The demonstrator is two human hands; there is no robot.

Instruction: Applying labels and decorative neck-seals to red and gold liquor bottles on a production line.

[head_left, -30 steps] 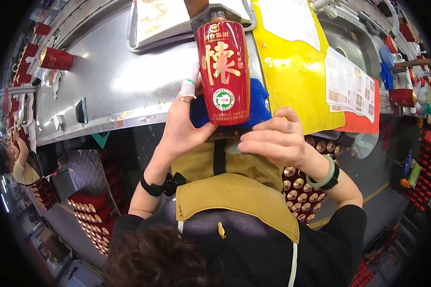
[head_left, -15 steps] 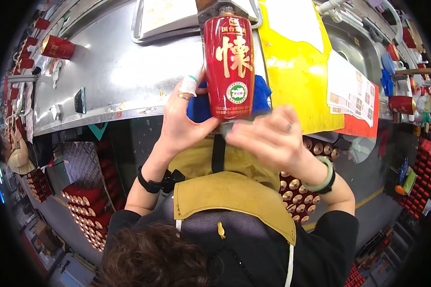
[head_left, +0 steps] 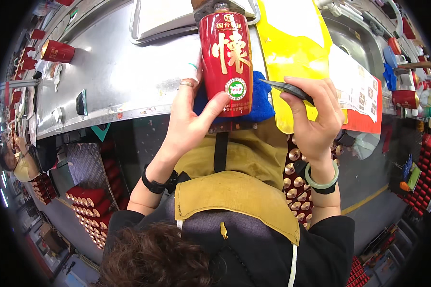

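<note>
A red bottle [head_left: 223, 67] with gold lettering and a round green-and-white emblem lies with its neck pointing away from me, over a blue cloth [head_left: 262, 99] at the bench's near edge. My left hand [head_left: 186, 122] grips its lower left side, thumb across the front and fingers mostly hidden along the flank. One left finger has a white wrapping. Right of the bottle, my right hand [head_left: 318, 117] is closed on dark, pointed tweezers [head_left: 294, 89]. Their tip points left toward the bottle, apart from it.
A metal tray [head_left: 138, 24] with white sheets lies at the far left of the bottle. Yellow sheeting [head_left: 292, 67] and printed papers [head_left: 364, 91] cover the right side, near a sink [head_left: 352, 40]. Another red bottle [head_left: 57, 51] lies at left. Several gold-capped bottles [head_left: 299, 191] stand below the bench.
My right hand has moved from the bottle's base up and to the right, bringing the tweezers into clear view. My left thumb has shifted up onto the bottle's front.
</note>
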